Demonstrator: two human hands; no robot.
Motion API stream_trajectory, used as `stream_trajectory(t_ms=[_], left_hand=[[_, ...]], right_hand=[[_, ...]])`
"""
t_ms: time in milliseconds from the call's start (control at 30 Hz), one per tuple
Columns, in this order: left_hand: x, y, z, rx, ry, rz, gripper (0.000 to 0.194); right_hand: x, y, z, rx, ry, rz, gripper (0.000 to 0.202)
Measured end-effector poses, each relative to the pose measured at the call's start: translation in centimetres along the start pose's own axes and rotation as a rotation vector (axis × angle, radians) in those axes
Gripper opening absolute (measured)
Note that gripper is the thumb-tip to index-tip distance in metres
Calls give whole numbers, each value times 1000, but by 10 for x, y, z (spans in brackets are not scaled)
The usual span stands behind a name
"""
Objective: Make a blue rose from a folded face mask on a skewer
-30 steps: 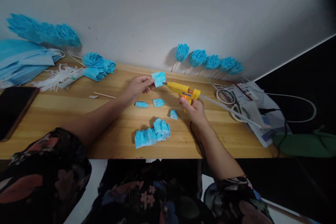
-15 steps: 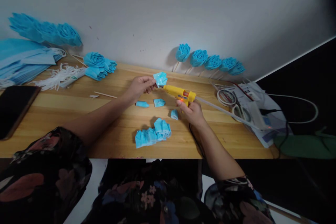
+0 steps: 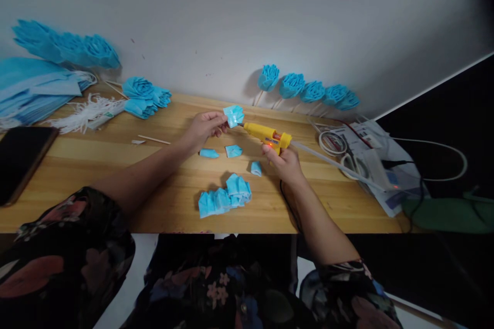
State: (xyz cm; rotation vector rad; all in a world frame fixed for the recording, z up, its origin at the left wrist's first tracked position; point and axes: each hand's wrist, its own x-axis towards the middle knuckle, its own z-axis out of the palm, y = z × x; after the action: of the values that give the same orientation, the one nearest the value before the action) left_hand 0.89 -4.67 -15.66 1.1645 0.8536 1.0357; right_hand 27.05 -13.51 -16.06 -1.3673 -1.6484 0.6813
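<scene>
Between its fingertips my left hand [image 3: 206, 129] pinches a folded blue petal [image 3: 233, 115], held up over the table. My right hand [image 3: 284, 160] is wrapped round a yellow glue gun [image 3: 264, 134], its red light glowing and a long clear glue stick [image 3: 320, 154] trailing from the back. The gun's nozzle [image 3: 241, 124] points left at the petal's lower edge. Below the hands lie loose folded blue pieces: a flat one [image 3: 209, 152], a pointed one [image 3: 233, 151] and a small rolled one [image 3: 256, 168]. Nearer me sits a heap of pleated blue pieces [image 3: 224, 198].
Finished blue flowers on sticks [image 3: 292, 86] lean against the wall, with more flowers [image 3: 141, 95] at the left. Also there are blue face masks [image 3: 36, 87], white cords [image 3: 87, 113], a phone [image 3: 25, 162] and a thin stick [image 3: 154, 139]. Rightward are tape [image 3: 332, 143] and scissors [image 3: 355, 166].
The glue gun has drawn back slightly to the right, its nozzle now at the petal's edge. The petal has shifted a little left and turned, staying in my left fingers.
</scene>
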Motion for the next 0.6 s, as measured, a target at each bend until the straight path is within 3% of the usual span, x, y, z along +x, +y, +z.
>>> stream_trajectory(t_ms=[300,467,600], left_hand=[[0,0,-1,-122,-1,11,34],[1,1,-2,-139,25,5,32],[3,1,-3,-121,47,-2,34]], right_hand=[[6,8,-3,-74,107,14,60],[19,30,-15,26,169,245,72],[27,45,-30,-30,214,377,75]])
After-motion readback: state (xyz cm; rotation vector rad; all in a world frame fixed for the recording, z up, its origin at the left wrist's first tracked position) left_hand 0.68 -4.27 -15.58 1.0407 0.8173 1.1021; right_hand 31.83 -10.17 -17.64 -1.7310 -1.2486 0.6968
